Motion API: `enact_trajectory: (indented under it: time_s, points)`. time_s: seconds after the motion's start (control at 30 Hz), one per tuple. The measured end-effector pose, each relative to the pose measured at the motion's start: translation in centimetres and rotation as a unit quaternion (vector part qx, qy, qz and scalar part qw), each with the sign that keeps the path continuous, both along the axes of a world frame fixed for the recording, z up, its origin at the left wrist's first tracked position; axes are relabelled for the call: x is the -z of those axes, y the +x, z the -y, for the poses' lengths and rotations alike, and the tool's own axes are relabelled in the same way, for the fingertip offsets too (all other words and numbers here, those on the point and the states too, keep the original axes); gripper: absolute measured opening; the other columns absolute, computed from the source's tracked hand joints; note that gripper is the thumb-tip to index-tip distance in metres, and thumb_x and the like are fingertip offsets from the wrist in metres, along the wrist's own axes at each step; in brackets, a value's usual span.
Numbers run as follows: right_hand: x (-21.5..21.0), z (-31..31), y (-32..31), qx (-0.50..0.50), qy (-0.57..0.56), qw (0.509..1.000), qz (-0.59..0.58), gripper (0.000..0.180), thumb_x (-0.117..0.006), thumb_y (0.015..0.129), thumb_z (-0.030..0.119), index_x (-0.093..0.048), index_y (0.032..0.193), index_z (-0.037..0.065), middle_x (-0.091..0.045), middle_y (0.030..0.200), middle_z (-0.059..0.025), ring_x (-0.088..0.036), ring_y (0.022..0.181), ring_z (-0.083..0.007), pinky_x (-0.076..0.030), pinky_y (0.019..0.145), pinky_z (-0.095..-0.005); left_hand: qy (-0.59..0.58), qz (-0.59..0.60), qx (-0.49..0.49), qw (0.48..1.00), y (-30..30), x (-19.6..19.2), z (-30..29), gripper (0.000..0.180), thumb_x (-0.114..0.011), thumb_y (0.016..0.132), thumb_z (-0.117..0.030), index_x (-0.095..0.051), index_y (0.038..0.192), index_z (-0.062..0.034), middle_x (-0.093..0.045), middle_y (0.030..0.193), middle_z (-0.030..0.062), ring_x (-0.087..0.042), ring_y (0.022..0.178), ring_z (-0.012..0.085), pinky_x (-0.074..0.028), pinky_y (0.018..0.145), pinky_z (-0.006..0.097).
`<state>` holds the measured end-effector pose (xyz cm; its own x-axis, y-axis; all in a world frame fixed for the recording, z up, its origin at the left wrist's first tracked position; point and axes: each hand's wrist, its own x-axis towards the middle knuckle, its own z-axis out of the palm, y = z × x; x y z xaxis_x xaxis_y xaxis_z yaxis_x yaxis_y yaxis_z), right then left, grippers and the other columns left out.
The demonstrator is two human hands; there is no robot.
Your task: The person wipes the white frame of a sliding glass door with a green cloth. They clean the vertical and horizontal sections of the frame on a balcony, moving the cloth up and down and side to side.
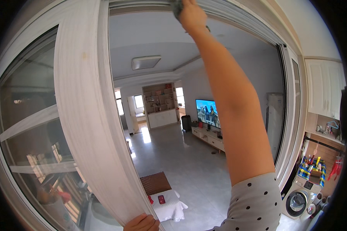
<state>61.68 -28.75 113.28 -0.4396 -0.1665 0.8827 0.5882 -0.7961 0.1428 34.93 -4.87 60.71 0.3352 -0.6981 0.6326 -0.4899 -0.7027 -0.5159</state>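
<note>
High overhead, my right hand [193, 17] is closed on a dark grey-green cloth [177, 8], which lies against the grooved top track [235, 14] of a sliding door. Part of the cloth is cut off by the upper edge of the view. My right arm stretches up across the doorway in a short light sleeve with dark dots. At the bottom, my left hand [142, 223] has its fingers curled round the edge of the whitish wood-grain door panel [90, 104]. Only the back of those fingers shows.
Through the doorway are a lit television [208, 112] on a low white cabinet [207, 137], a shelf unit [158, 101] and a white-covered table [169, 208]. Glass panes [27, 96] fill the door on the left. A washing machine [298, 200] stands at the right below wall cabinets [324, 84].
</note>
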Motion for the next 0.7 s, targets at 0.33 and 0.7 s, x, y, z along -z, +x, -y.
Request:
enact_trajectory:
  time_s: [0.33,0.7]
  points:
    - [0.6,10.1,0.3,-0.021,0.13,0.976,-0.173,0.042,-0.05,0.082,0.012,-0.052,0.123,0.011,-0.053,0.128,-0.0107,-0.058,0.105,-0.032,-0.047,0.086,-0.0453,0.056,0.055,-0.037,0.996,0.2,0.5,-0.1,0.016,-0.063,0.077,-0.01,-0.065,0.091,-0.0018,-0.065,0.088,0.0094,-0.062,0.093,0.0241,-0.045,0.094,0.044]
    - [3.0,-5.1,-5.9,-0.071,-0.121,0.968,0.208,0.028,-0.042,0.087,0.007,-0.056,0.112,0.004,-0.059,0.109,-0.0177,-0.06,0.093,-0.0359,-0.05,0.075,-0.0453,0.283,0.192,-0.153,0.927,1.4,1.5,-1.4,0.014,-0.061,0.078,-0.013,-0.066,0.089,-0.0044,-0.064,0.086,0.0066,-0.061,0.093,0.0215,-0.046,0.092,0.042]
